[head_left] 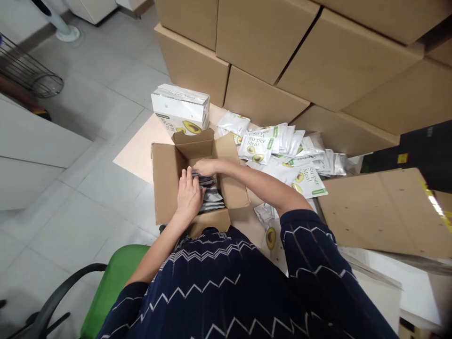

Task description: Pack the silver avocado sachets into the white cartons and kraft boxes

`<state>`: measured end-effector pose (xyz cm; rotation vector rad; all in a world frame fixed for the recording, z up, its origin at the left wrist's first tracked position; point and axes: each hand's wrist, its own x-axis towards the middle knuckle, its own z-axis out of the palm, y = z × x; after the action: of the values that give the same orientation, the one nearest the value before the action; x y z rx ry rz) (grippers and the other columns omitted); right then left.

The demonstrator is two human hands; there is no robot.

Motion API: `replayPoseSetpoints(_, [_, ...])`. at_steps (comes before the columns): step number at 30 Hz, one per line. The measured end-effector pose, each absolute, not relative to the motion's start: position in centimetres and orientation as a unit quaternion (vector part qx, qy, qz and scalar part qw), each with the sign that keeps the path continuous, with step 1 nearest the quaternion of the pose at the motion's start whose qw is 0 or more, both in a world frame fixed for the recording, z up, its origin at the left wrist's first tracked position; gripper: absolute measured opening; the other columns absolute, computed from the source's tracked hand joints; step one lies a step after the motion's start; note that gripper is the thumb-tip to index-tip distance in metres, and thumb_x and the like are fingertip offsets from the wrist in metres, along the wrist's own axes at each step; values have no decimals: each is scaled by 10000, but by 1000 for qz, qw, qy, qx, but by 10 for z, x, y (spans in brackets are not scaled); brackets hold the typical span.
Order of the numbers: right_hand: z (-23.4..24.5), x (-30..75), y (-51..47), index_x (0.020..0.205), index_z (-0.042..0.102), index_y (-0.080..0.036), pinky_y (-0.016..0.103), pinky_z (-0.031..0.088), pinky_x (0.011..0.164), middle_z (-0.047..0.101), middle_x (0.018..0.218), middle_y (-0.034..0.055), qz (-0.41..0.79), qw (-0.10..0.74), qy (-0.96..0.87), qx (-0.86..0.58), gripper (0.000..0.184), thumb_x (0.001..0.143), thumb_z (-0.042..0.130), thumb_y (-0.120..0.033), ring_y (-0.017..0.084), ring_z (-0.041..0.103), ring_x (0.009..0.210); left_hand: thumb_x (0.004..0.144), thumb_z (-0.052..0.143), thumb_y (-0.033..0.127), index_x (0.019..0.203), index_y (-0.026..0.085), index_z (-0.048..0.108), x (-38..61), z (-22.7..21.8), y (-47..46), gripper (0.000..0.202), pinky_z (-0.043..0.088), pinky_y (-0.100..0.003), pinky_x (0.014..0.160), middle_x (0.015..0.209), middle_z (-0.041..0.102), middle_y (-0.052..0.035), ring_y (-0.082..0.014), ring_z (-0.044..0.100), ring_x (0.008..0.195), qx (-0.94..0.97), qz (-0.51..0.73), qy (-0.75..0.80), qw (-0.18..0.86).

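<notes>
Pressing packets [211, 195], both hands in box [165, 183]

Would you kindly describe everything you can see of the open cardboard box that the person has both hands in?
The open cardboard box is plain brown corrugated card, sitting in front of the person with its four top flaps folded outward. Inside is a row of silvery pouches packed on edge. The left hand rests on the pouches, and the right hand reaches in at the far end. A white printed carton stands just behind it.
</notes>
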<state>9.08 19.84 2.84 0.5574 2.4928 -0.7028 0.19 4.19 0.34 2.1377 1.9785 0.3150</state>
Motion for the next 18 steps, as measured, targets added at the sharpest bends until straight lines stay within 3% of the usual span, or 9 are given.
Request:
replayPoseSetpoints(3, [39,95,193,1130,712,-45,268,467,819,697,1209,219,-266,231,909,224,349,1004,441,-224,246,683,1073,904,551,244,1249,-20,550,4,0,45,435,302,-585,1202,1568,310,-318,-418,206,1507,726,95,670,121])
replayPoseSetpoints(5, [56,106,191,1112,715,-57,278,467,840,713,1171,207,-296,173,905,253,338,999,445,-225,234,686,1039,896,564,250,1237,-20,549,4,-2,45,435,300,-592,1200,1568,302,-324,-419,198,1508,726,91,671,123])
replayPoseSetpoints(10, [80,181,203,1152,675,-171,271,497,815,738,1010,58,-418,-171,798,400,319,990,434,-302,144,681,842,898,569,262,1167,17,577,3,-2,44,364,305,-603,1194,1570,304,-316,-420,196,1509,727,97,668,125])
replayPoseSetpoints(13, [53,251,219,1173,619,-173,280,513,770,705,972,62,-330,-276,661,614,331,986,421,-361,147,668,787,889,584,257,1137,33,589,3,0,43,334,310,-598,1193,1574,305,-308,-423,199,1508,730,100,664,127])
replayPoseSetpoints(15, [22,294,226,1146,607,-145,306,509,829,690,1002,101,-223,-257,574,745,306,933,527,-349,188,666,880,885,591,252,1114,29,594,3,1,43,320,308,-589,1196,1568,307,-318,-427,198,1507,731,100,663,126])
replayPoseSetpoints(18, [-25,335,226,1130,611,-66,375,486,936,675,1072,206,-183,-129,488,843,407,846,663,-352,289,641,1041,887,589,249,1085,10,598,4,2,43,311,303,-572,1203,1555,309,-345,-433,197,1504,736,93,659,120])
